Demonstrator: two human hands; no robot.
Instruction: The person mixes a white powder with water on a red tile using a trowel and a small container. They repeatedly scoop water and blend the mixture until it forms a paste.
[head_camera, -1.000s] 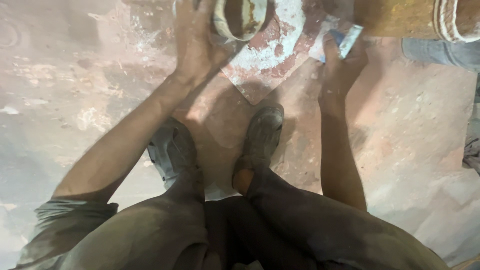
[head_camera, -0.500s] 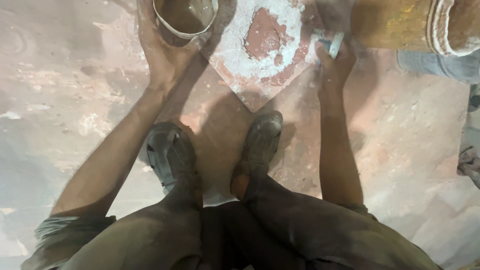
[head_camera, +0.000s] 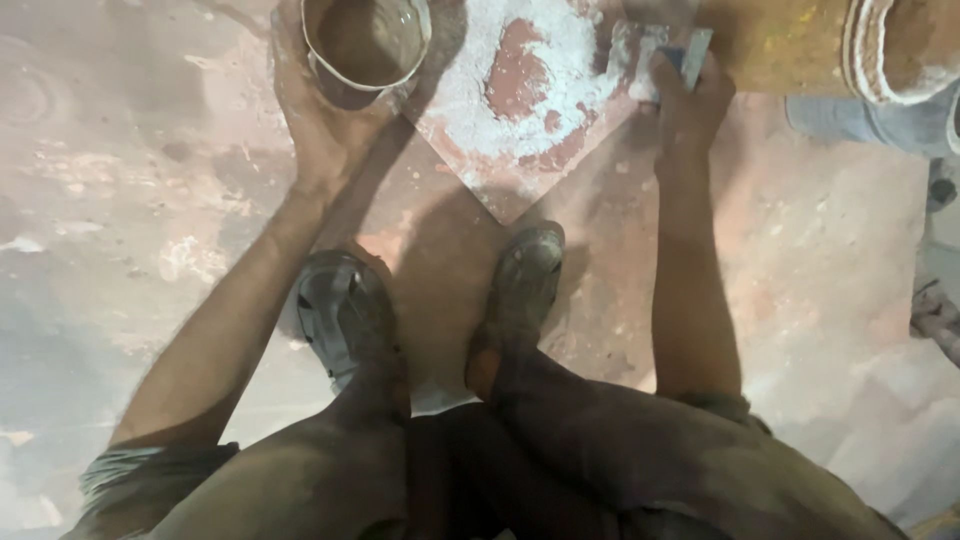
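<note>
I squat over a dusty reddish floor with both arms stretched forward. My left hand (head_camera: 318, 120) grips the side of a round metal bowl (head_camera: 366, 40) that holds brownish liquid, at the top left. My right hand (head_camera: 690, 95) is closed on a small flat scraper-like tool (head_camera: 668, 55) with a pale blade, pressed at the right edge of a square tile (head_camera: 520, 150). The tile is smeared with white paste around a bare red patch (head_camera: 515, 80). My two sandalled feet (head_camera: 345, 310) (head_camera: 525, 280) stand just below the tile's near corner.
A large yellowish cylinder (head_camera: 790, 40) lies across the top right, with a pale ringed end (head_camera: 900, 50). Blue-grey cloth (head_camera: 870, 125) lies under it. Another object pokes in at the right edge (head_camera: 940, 320). The floor is stained with pale dust.
The view has dropped, so bowl and tile sit lower in frame. The bowl is now upright in my left hand. My right hand has stayed at the tile's right edge with the tool.
</note>
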